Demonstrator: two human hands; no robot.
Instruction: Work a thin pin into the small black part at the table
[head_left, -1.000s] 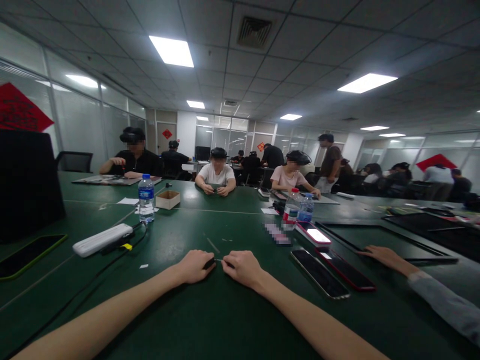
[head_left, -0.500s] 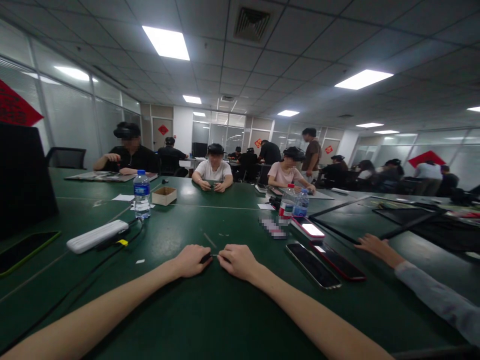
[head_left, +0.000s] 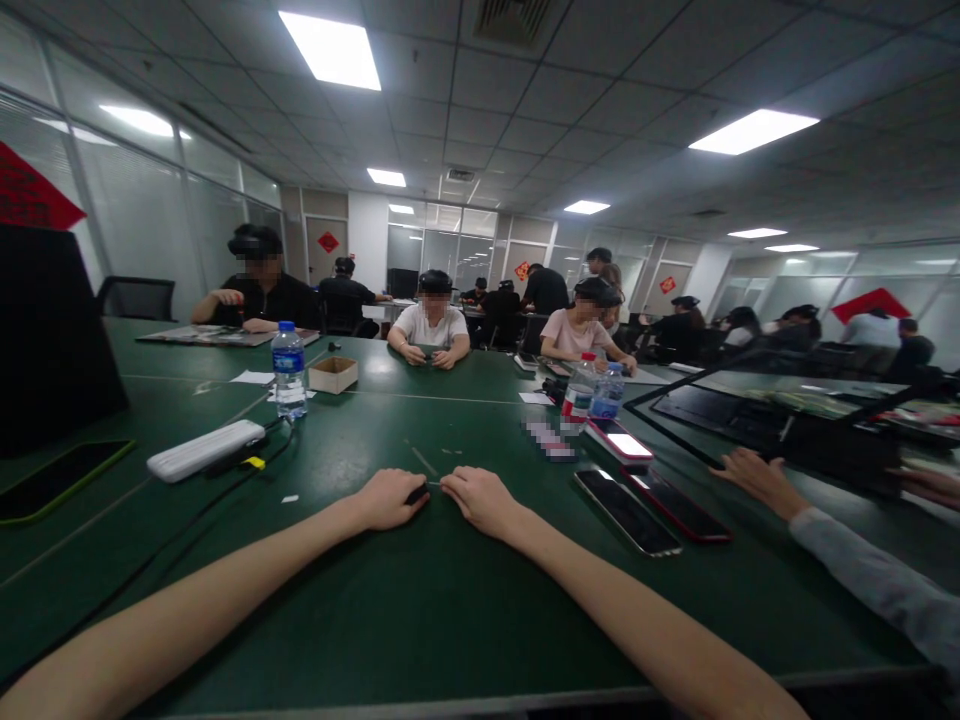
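Observation:
My left hand [head_left: 391, 499] rests low over the green table, its fingers closed on a small dark object [head_left: 417, 493] whose kind I cannot make out. Close beside it, my right hand [head_left: 480, 499] is closed too, fingertips pinched together. A thin pale sliver [head_left: 435, 484] shows in the narrow gap between the two hands. Whatever the right fingers hold is mostly hidden by them. The hands are just apart, knuckles up.
To the right lie a black phone [head_left: 626, 512], a red-edged phone [head_left: 681, 506] and bottles [head_left: 579, 393]. A co-worker's hand [head_left: 761, 482] touches a black frame [head_left: 675, 440]. Leftward are a white power bank [head_left: 205, 450], cable, water bottle [head_left: 289, 370] and small box [head_left: 333, 375].
The view has tipped downward slightly. My hands keep nearly the same closed pose. At the right, the co-worker's black frame is tilted up more, and another hand shows at the right edge.

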